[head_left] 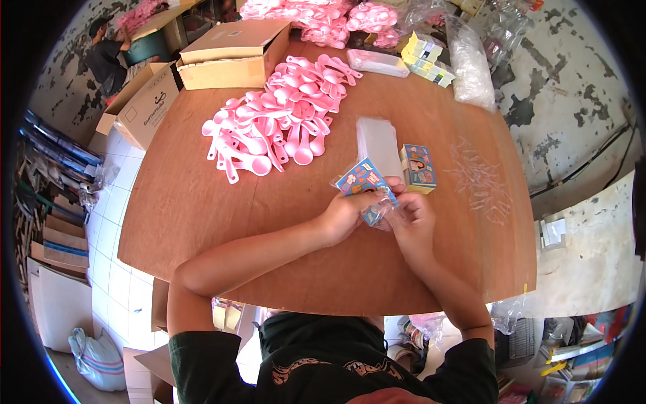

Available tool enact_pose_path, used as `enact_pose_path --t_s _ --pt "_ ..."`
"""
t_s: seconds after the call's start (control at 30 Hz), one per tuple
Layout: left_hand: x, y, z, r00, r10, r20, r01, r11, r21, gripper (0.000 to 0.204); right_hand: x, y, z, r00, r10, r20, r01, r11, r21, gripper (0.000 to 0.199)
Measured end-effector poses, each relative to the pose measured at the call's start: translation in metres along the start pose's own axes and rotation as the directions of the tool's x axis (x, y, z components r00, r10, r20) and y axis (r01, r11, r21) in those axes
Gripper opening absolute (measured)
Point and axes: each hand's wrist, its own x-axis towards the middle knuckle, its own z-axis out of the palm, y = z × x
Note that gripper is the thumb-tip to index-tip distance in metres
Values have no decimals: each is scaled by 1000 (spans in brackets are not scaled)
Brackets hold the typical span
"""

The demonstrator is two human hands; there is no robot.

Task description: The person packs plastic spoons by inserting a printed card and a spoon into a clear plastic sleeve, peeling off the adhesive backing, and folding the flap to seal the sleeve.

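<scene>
Over the near half of the wooden table (222,229), my left hand (346,214) grips a blue printed card (367,180) in a clear plastic bag, thumb on top. My right hand (412,217) pinches the bag's lower right end, its fingers closed on the loose clear plastic. Just beyond my hands lies a stack of clear plastic bags (377,138). Beside it, to the right, stands a stack of blue printed cards (418,167). A large heap of pink plastic spoons (276,118) spreads across the far left of the table.
A closed cardboard box (232,57) sits at the far left edge, near an open carton (145,104). Farther right are yellow-and-white small boxes (428,60) and a bulging clear bag (471,67). Thin clear strips (481,178) lie at right. Another person (108,57) sits far left.
</scene>
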Motion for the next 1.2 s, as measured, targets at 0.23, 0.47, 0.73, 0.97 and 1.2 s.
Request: enact_pose_path --t_s 0.23,0.47,0.73,0.97,1.2 --pt "8 13 -20 996 -90 -17 80 943 -322 54 -6 -21 0 350 -799 490 755 -68 -652 22" --pt "13 16 -49 978 -45 -205 3 979 -202 38 23 -65 46 369 -809 458 872 130 -472 16" --pt "19 11 -50 975 -187 -124 175 979 -101 23 176 -51 106 505 -219 835 862 68 -503 22" --pt "20 8 -49 979 -164 -121 151 982 -113 25 182 -53 129 552 66 831 829 -145 -540 28" --pt "19 13 -47 971 -203 -129 196 979 -62 26 183 -59 134 477 201 856 848 -360 -389 21"
